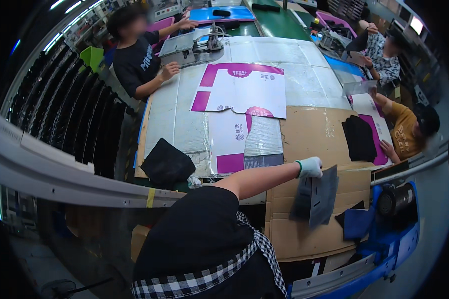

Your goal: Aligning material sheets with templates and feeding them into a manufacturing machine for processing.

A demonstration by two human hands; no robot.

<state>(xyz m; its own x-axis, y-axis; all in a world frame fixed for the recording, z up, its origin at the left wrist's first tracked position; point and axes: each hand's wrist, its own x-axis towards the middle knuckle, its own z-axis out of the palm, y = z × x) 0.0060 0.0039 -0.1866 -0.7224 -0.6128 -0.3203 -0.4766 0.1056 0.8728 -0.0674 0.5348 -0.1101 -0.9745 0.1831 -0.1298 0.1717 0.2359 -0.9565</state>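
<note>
From the lower edge my left arm, in a black sleeve, bends across to the right. My left hand [310, 168], in a white knit glove, is closed on the top edge of a grey flat sheet piece [323, 199] with small dark slots. The piece hangs tilted over brown cardboard [284, 219] and is slightly blurred; it looks like more than one layer. A dark blue piece [359, 223] and a black one lie just right of it. My right hand does not show.
A black cloth stack [167, 162] sits left on the table [174, 119], beyond it a white and purple carton sheet [254, 92]. Another black stack [359, 138] lies right. Blue machine frame [409, 239] with motor stands near right. Several co-workers sit around the table.
</note>
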